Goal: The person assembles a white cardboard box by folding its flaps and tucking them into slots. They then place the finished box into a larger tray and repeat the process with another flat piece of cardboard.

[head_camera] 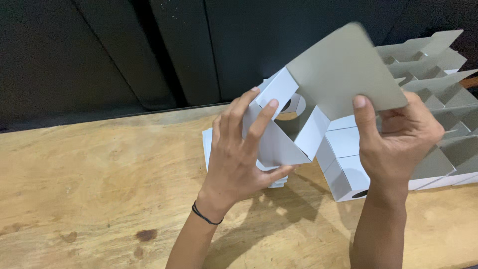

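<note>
I hold a partly folded white cardboard box (279, 142) up above the wooden table (89, 169). My left hand (239, 154) grips its lower white flaps, with the fingers spread over the front panel. My right hand (398, 139) pinches the large grey inner flap (343, 72), thumb on the near side. That flap stands up and looks slightly blurred. A thin black band circles my left wrist.
A small stack of flat white box blanks (209, 144) lies on the table behind my left hand. To the right stand several assembled open boxes (438, 99) with grey flaps raised, and a closed white box (346, 169). A dark wall rises behind the table.
</note>
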